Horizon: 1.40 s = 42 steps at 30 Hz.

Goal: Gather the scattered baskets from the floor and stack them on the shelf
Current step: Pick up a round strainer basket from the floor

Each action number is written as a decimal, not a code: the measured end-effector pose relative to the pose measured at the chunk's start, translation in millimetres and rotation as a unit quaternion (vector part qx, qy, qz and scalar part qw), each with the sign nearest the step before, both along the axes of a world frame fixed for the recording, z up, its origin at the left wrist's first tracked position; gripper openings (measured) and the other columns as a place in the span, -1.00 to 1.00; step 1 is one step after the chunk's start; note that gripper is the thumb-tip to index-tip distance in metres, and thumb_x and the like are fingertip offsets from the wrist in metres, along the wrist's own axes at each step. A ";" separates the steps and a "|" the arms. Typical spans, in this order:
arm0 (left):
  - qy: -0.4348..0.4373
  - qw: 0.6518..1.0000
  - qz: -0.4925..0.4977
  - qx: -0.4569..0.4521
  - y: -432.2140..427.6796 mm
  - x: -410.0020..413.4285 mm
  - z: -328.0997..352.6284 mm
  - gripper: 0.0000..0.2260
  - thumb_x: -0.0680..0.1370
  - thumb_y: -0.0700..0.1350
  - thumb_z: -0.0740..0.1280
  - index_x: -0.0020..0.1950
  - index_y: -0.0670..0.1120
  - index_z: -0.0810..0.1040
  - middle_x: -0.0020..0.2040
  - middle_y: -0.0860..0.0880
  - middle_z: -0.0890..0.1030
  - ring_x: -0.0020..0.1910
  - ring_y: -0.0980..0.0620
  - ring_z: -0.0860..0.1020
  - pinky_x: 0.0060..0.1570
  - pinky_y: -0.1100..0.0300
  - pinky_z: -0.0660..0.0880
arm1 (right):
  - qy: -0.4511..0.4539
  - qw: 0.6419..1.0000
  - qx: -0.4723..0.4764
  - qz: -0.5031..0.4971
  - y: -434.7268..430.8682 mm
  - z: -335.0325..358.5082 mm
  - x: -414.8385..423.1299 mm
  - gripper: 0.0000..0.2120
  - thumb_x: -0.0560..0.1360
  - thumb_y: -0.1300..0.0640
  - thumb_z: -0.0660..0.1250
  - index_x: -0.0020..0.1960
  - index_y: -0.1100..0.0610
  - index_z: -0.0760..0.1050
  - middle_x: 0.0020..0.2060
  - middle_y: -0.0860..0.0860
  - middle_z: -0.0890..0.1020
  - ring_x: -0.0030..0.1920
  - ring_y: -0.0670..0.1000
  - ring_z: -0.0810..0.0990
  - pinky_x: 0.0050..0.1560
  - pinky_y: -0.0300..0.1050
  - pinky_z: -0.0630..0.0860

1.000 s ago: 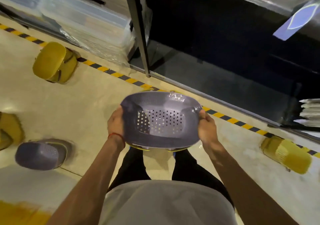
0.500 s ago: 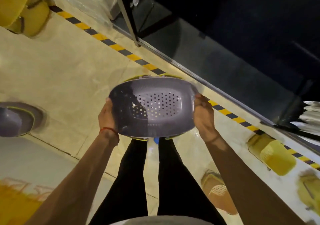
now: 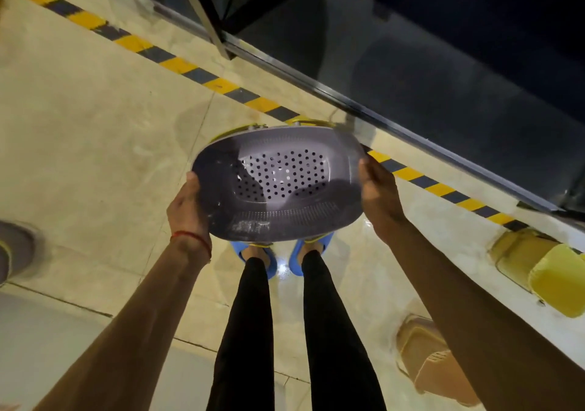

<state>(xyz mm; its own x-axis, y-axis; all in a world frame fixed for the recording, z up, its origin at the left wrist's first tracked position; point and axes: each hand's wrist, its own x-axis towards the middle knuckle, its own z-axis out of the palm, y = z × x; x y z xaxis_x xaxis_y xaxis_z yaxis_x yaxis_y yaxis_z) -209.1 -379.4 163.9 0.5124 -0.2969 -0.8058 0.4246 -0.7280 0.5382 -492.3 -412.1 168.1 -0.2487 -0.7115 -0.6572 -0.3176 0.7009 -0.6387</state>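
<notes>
Shifted since a second ago: grey basket (image 3: 278,186) held lower over the feet; shelf edge (image 3: 411,132) nearer.
I log left hand (image 3: 186,211) and right hand (image 3: 380,195) wrapped closed on its opposite rims, a yellow rim beneath, possibly another basket nested. Yellow basket (image 3: 550,277) on floor (image 3: 95,145), right.

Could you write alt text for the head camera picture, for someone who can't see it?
Seen from above, a person's left hand and right hand hold a grey perforated basket by its ends, above blue shoes on a tiled floor. A yellow basket lies to the right, near striped floor tape along a dark shelf.
</notes>
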 end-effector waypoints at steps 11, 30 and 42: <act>-0.091 0.994 -0.045 0.027 -20.6 10.0 -65.0 -0.66 0.53 0.00 0.44 0.16 -0.24 0.66 0.07 -0.20 0.69 -0.12 0.01 0.60 0.08 0.11 0.58 | 0.034 0.998 0.037 0.030 -1.1 -75.8 -9.1 -0.74 0.68 0.05 0.18 0.04 0.05 0.64 -0.04 0.11 0.70 -0.04 0.09 0.60 0.02 -0.03 0.50; -0.115 0.976 -0.177 0.054 -20.9 24.9 -78.6 -0.72 0.54 0.01 0.41 0.09 -0.19 0.66 -0.03 -0.12 0.71 -0.06 -0.08 0.65 0.13 -0.07 0.60 | 0.158 0.984 -0.015 0.076 -13.9 -82.3 -0.1 -0.79 0.63 0.06 0.27 0.00 0.14 0.64 -0.11 0.09 0.71 -0.12 0.08 0.58 -0.14 -0.11 0.37; -0.370 0.699 -0.612 -0.010 -6.9 40.5 111.1 -0.63 0.60 0.08 0.21 0.35 -0.05 0.49 0.20 -0.10 0.59 0.15 -0.18 0.51 0.03 -0.06 0.49 | 0.354 0.815 -0.180 0.423 -20.2 125.0 58.0 -0.76 0.55 0.04 0.36 0.12 0.17 0.54 -0.03 0.16 0.63 -0.04 0.16 0.58 -0.14 0.02 0.55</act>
<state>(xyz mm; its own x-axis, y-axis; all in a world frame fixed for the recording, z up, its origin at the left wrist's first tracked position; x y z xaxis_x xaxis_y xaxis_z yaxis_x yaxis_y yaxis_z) -168.6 -386.3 275.0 0.1390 -0.8854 -0.4437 -0.9096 -0.2913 0.2963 -434.2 -432.4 293.1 0.2040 -0.9401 -0.2732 -0.9675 -0.1512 -0.2025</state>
